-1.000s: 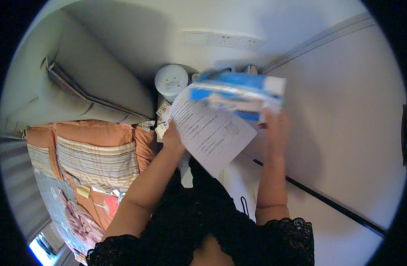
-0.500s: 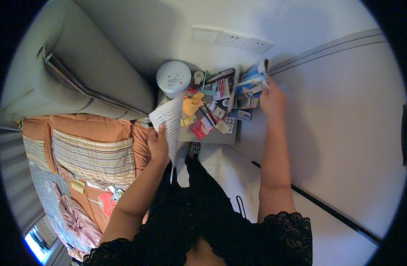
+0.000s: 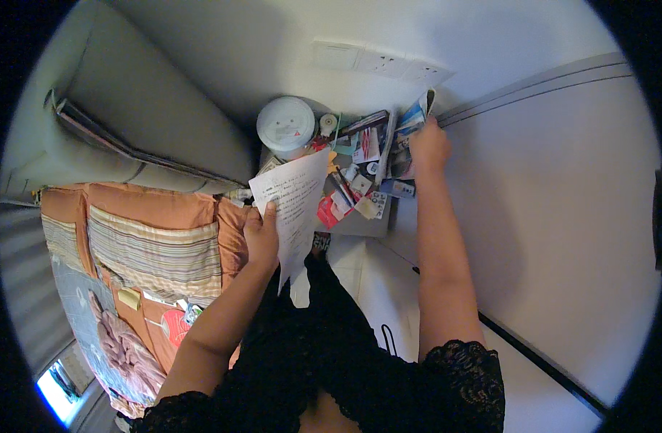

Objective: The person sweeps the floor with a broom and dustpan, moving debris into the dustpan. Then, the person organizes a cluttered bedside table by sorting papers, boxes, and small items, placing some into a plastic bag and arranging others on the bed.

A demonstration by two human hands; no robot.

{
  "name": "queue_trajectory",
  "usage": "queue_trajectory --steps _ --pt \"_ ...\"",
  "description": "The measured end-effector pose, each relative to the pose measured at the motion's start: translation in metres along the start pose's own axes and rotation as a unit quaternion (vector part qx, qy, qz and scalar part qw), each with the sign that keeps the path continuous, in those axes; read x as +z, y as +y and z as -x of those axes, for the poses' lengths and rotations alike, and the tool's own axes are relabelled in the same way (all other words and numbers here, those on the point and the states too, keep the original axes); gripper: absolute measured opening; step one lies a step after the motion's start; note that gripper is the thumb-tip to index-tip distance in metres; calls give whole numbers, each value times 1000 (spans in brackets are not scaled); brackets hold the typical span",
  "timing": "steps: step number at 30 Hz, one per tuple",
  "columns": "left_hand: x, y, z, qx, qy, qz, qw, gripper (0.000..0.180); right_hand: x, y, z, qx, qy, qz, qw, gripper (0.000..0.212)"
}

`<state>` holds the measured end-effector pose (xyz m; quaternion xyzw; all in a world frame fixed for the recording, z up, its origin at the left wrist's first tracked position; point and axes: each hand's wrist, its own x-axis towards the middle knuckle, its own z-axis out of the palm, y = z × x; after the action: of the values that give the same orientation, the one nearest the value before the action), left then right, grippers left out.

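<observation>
My left hand [image 3: 262, 237] pinches a white sheet of paper [image 3: 296, 195] covered with lines of writing, its thumb on the front. The sheet hangs over the near left part of a small grey bedside table [image 3: 367, 228] and hides some of what lies there. At the table's far right, my right hand [image 3: 430, 148] is closed on a blue-and-white folded packet [image 3: 415, 115], which may be paper or plastic. Nearest to that hand are a small blue-grey box [image 3: 399, 189] and a long upright pale object [image 3: 386, 144].
The table is crowded: a round white tub [image 3: 285, 124], a white tape roll [image 3: 328, 123], a red packet [image 3: 331, 209], pens [image 3: 342, 186] and small cards. On the left stands a bed with a striped pillow [image 3: 154, 242]. A wall with sockets [image 3: 381, 63] rises behind; a pale panel [image 3: 555, 187] is on the right.
My left hand has moved the sheet slightly right, showing more of its written side. My right hand with the blue-and-white packet has come slightly left.
</observation>
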<state>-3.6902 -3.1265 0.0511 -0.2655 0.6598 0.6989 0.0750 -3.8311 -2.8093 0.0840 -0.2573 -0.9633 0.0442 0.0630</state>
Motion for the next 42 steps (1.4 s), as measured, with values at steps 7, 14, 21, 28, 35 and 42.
queue_trajectory --steps 7,14,21,28,35,42 --pt "-2 5 5 9 -13 47 999 21 43 34 -23 28 -12 -32 999 33" --pt "-9 -4 6 30 -17 27 999 22 -16 26 -11 -22 3 26 999 27" --pt "-8 4 9 39 -27 35 998 26 13 16 -20 -49 -64 75 994 22" --pt "-8 12 14 27 -27 -69 997 28 2 28 -27 -58 -14 33 998 19" --pt "0 -1 14 14 -48 -37 998 25 5 32 -24 -14 -67 34 997 25" --pt "17 6 16 0 -71 28 997 23 17 60 -20 60 38 -58 996 74"
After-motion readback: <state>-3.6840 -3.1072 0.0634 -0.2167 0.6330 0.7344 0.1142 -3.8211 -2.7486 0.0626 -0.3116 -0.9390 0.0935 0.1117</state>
